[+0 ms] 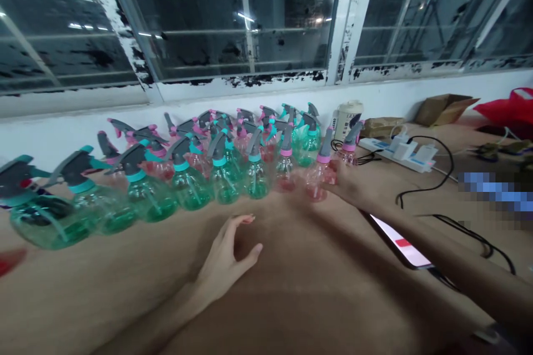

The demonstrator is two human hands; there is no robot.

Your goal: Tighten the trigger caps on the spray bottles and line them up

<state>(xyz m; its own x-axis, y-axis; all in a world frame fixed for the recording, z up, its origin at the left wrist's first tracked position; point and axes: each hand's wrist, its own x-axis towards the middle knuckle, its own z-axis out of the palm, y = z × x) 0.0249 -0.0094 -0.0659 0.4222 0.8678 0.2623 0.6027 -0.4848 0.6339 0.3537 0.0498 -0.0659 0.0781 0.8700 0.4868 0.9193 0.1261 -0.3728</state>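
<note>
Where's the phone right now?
Right of centre in the head view: the phone lies screen-up on the table, partly covered by the right forearm, with the white power strip farther back towards the windows.

On the table [275, 266], spray bottles [227, 188] stand beyond the left hand [227, 252] and beside the right hand [343, 183], a power strip [377, 147] lying farther right.

A brown worktop [275, 310] carries rows of trigger spray bottles: teal-collared ones holding green [152, 202] mostly along the front, pink-collared ones [285, 169] behind and at the row's right end. Further right stand a pale cup [350, 119] and an open brown box [443, 110]; a white power strip [425, 162], black cable [452, 163] and lit smartphone [403, 241] lie nearer.
</note>
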